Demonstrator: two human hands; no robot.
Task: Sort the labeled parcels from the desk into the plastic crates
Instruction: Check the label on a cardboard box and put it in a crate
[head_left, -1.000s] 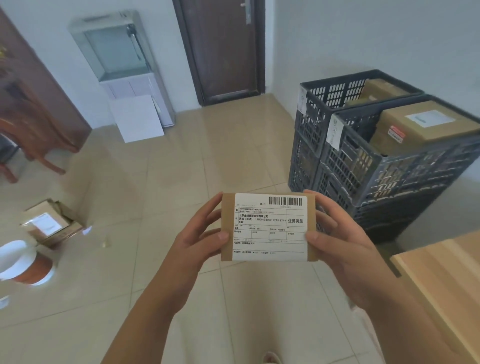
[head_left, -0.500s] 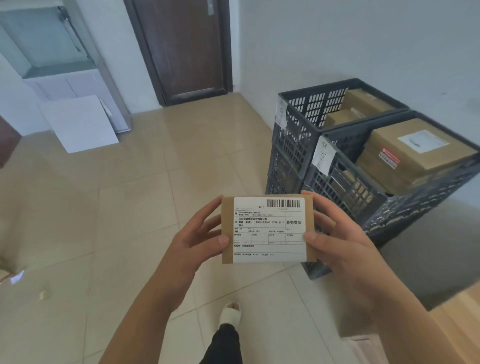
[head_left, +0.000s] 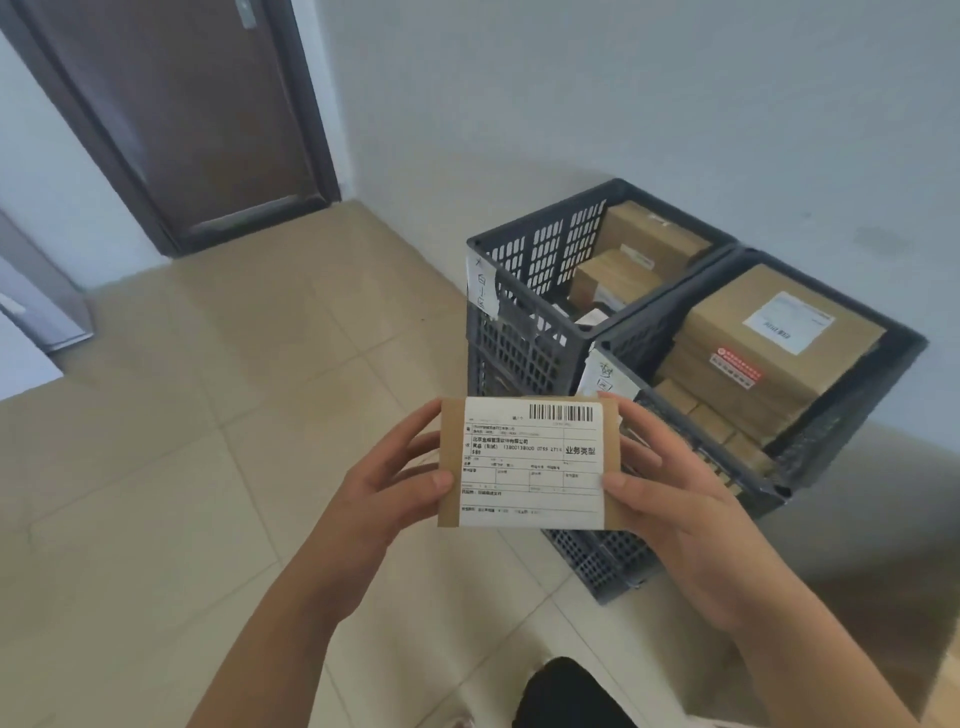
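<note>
Parcel (head_left: 530, 462): held up between both hands, label facing up.
L hand (head_left: 395, 483): pinches left edge.
R hand (head_left: 670, 488): pinches right edge.
Crates (head_left: 769, 488): now much closer, just behind R hand; drop comes soon, I think.

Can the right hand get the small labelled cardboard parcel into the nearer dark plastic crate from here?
Probably yes. The right hand holds the small labelled cardboard parcel together with the left hand, beside the nearer dark plastic crate; its top is open, though stacked brown boxes nearly fill it.
</note>
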